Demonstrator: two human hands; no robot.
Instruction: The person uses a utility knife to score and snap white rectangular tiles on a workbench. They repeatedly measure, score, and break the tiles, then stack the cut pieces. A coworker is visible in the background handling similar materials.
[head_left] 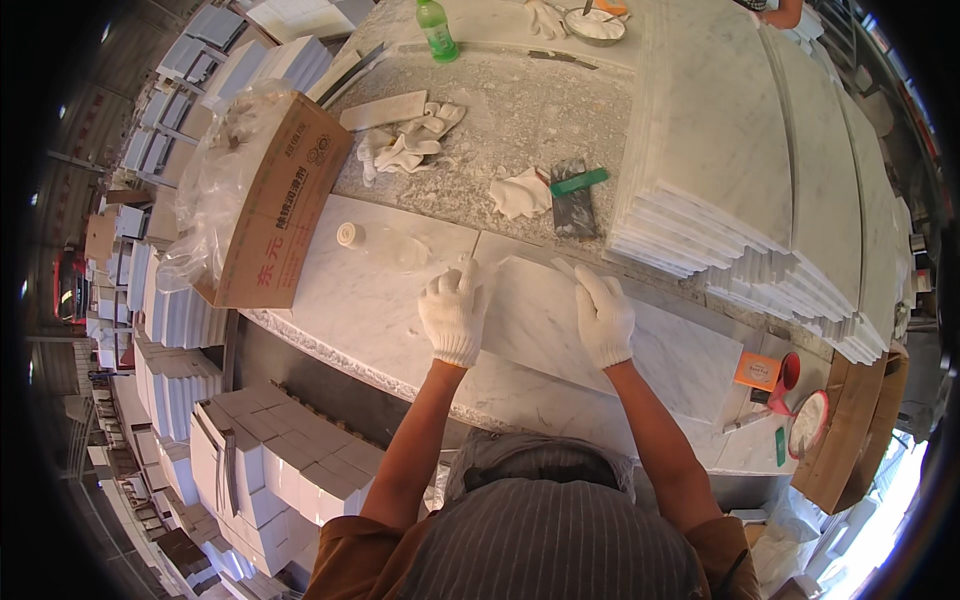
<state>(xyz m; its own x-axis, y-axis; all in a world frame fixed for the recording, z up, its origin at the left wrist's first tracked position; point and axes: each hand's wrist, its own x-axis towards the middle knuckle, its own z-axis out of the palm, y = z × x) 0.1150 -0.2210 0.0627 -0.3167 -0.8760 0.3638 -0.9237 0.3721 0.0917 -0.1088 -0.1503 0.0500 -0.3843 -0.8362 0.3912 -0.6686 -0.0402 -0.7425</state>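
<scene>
Pressing gloved left hand (455, 312), right hand (603, 315), smooth veined marble slab (560, 335)

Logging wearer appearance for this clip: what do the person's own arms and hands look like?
Both the left hand and the right hand wear white knitted work gloves with ribbed cuffs ending at the wrist. The forearms are bare. Brown short sleeves cover the upper arms, with a grey striped apron over the front.

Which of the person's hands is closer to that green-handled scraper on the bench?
The right hand. It lies on the marble slab just below the scraper; the left hand is farther off, down and to the left.
</scene>
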